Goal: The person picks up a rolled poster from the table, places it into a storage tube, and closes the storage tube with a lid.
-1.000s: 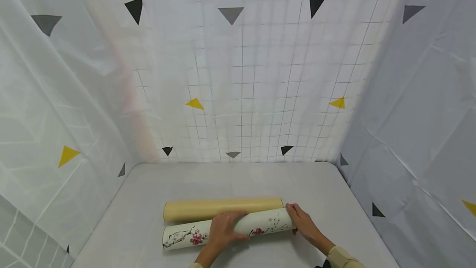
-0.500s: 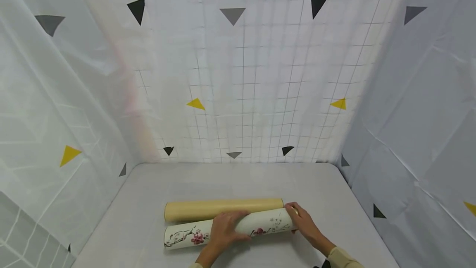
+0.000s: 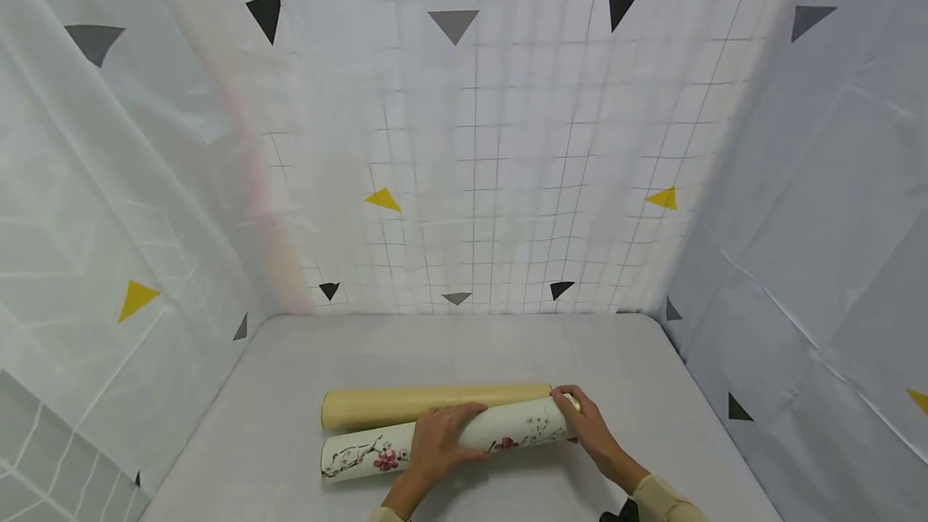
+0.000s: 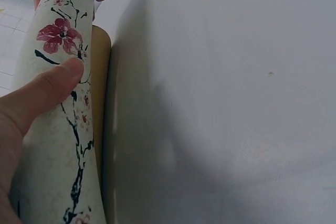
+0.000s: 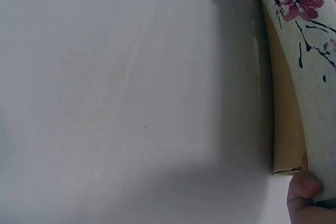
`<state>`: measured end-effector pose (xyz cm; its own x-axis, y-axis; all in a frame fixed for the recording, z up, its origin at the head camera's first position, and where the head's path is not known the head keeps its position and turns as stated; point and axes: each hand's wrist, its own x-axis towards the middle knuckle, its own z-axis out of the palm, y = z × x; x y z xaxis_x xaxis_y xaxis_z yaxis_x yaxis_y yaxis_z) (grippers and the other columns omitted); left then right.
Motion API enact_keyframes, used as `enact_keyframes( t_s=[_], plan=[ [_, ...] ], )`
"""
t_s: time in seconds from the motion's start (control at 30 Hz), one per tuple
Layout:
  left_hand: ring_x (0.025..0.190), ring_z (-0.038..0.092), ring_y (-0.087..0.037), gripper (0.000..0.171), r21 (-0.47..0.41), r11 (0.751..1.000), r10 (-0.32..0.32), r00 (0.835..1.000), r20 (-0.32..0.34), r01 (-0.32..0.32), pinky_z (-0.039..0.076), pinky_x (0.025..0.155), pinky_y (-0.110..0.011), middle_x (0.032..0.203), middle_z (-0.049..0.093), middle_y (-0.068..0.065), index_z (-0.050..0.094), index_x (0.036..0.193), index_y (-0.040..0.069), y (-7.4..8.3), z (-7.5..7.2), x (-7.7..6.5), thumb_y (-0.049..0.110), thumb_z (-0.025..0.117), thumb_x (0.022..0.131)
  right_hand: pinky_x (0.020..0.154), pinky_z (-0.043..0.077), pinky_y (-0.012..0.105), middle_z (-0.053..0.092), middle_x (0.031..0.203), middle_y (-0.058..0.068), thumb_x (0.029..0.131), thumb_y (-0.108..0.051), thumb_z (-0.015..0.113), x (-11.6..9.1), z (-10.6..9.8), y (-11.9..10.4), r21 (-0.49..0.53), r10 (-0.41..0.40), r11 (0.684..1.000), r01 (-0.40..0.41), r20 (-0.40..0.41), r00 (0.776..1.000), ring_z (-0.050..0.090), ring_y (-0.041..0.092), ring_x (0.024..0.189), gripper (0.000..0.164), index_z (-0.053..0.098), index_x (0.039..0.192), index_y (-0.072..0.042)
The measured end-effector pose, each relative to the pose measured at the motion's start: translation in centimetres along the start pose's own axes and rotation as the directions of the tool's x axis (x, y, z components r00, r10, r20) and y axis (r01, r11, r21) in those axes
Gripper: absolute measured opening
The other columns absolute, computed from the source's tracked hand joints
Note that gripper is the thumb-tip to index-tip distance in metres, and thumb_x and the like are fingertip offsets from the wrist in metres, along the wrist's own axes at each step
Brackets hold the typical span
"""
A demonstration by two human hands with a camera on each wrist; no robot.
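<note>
A long white roll (image 3: 522,425) printed with dark branches and pink blossoms lies slantwise on the table in the head view, its right end higher than its left. My left hand (image 3: 438,443) grips it around the middle, the thumb on the near side and the fingers over the top. At the right end, my right hand (image 3: 593,429) holds the rim with the thumb and fingers on opposite sides. Just behind it lies a plain yellow roll (image 3: 384,405), partly hidden by the white one. In the left wrist view, my left thumb (image 4: 47,90) presses on the printed surface (image 4: 50,166).
The light grey tabletop (image 3: 326,357) stretches out around both rolls. White sheeting with grid lines (image 3: 471,143) and dark and yellow triangles encloses the back and sides. Part of a black object (image 3: 621,511) shows by the right sleeve.
The white roll's right end has risen slightly with my right hand, and more of its end opening shows. My left hand keeps its place on the middle. The yellow roll stays put.
</note>
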<state>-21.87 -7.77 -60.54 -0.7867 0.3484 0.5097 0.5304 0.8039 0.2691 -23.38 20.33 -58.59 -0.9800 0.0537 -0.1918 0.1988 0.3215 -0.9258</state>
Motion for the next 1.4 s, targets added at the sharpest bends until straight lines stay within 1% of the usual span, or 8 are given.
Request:
enact_keyframes(
  t_s=[0.27,0.6,0.77,0.9,1.07,1.2,1.3,1.4],
  plan=[
    [0.100,0.075,-0.007,0.083,-0.009,1.000,0.006,1.000,-0.020,-0.007,0.059,0.087,-0.033,0.118,0.078,0.013,0.072,0.126,0.030,0.0,0.1,0.1,0.055,0.095,0.050,0.068,0.049,0.032,0.061,0.118,0.014,0.108,-0.046,0.045,-0.2,0.2,-0.4,0.023,-0.018,1.000,0.018,-0.004,1.000,0.058,0.020,0.089,0.046,0.052,0.132,-0.008],
    [0.100,0.076,-0.007,0.082,-0.004,1.000,0.018,1.000,-0.018,-0.018,0.059,0.088,-0.032,0.118,0.078,0.014,0.072,0.125,0.030,0.2,0.1,0.0,0.054,0.096,0.051,0.067,0.050,0.032,0.059,0.119,0.015,0.110,-0.041,0.042,-0.4,0.2,0.1,0.015,-0.042,0.999,0.042,-0.009,0.999,0.058,0.019,0.088,0.041,0.051,0.130,-0.006],
    [0.100,0.075,-0.006,0.081,0.000,0.999,0.034,0.999,-0.035,-0.034,0.059,0.087,-0.031,0.117,0.078,0.014,0.072,0.124,0.030,0.2,0.3,-0.1,0.053,0.096,0.051,0.069,0.048,0.030,0.050,0.130,0.019,0.108,-0.050,0.043,-0.5,0.1,0.5,-0.021,-0.026,0.999,0.026,-0.026,0.999,0.055,0.022,0.097,0.050,0.048,0.134,-0.007],
    [0.100,0.075,-0.003,0.080,0.047,0.997,0.065,0.996,-0.065,-0.062,0.058,0.086,-0.030,0.115,0.078,0.016,0.073,0.121,0.031,0.1,0.6,-0.3,0.055,0.096,0.048,0.068,0.045,0.029,0.039,0.138,0.021,0.106,-0.054,0.046,-0.8,0.2,1.1,-0.070,-0.018,0.997,0.015,-0.052,0.998,0.050,0.025,0.104,0.056,0.044,0.135,-0.005],
    [0.102,0.074,-0.001,0.080,0.083,0.993,0.090,0.994,-0.068,-0.084,0.056,0.088,-0.029,0.114,0.078,0.018,0.073,0.119,0.032,-0.2,1.3,-0.7,0.056,0.096,0.047,0.069,0.049,0.030,0.039,0.137,0.024,0.105,-0.055,0.047,-1.0,0.4,1.7,-0.110,0.008,0.994,-0.016,-0.071,0.997,0.050,0.029,0.110,0.064,0.043,0.136,0.000],
    [0.103,0.073,-0.002,0.080,0.079,0.992,0.099,0.993,-0.064,-0.094,0.057,0.090,-0.028,0.115,0.077,0.018,0.074,0.118,0.031,-0.4,1.6,-1.1,0.055,0.096,0.046,0.091,0.051,0.043,0.044,0.138,0.028,0.106,-0.049,0.046,-0.9,0.7,1.9,-0.159,-0.005,0.987,-0.003,-0.053,0.999,0.050,0.033,0.121,0.063,0.047,0.136,0.006],
    [0.102,0.073,-0.001,0.080,0.073,0.993,0.100,0.993,-0.060,-0.095,0.057,0.089,-0.028,0.114,0.078,0.018,0.074,0.118,0.031,-0.5,1.6,-1.2,0.054,0.097,0.045,0.109,0.043,0.056,0.046,0.140,0.029,0.107,-0.047,0.045,-0.9,0.8,2.1,-0.196,-0.004,0.981,-0.005,-0.041,0.999,0.048,0.036,0.126,0.062,0.050,0.137,0.008],
    [0.101,0.074,-0.001,0.080,0.065,0.993,0.099,0.994,-0.046,-0.096,0.057,0.087,-0.028,0.114,0.078,0.019,0.073,0.119,0.032,-0.4,1.6,-1.3,0.054,0.097,0.045,0.114,0.038,0.063,0.047,0.139,0.030,0.107,-0.048,0.043,-0.9,0.9,2.3,-0.218,0.012,0.976,-0.021,-0.042,0.999,0.049,0.039,0.128,0.065,0.050,0.139,0.008]
  ],
)
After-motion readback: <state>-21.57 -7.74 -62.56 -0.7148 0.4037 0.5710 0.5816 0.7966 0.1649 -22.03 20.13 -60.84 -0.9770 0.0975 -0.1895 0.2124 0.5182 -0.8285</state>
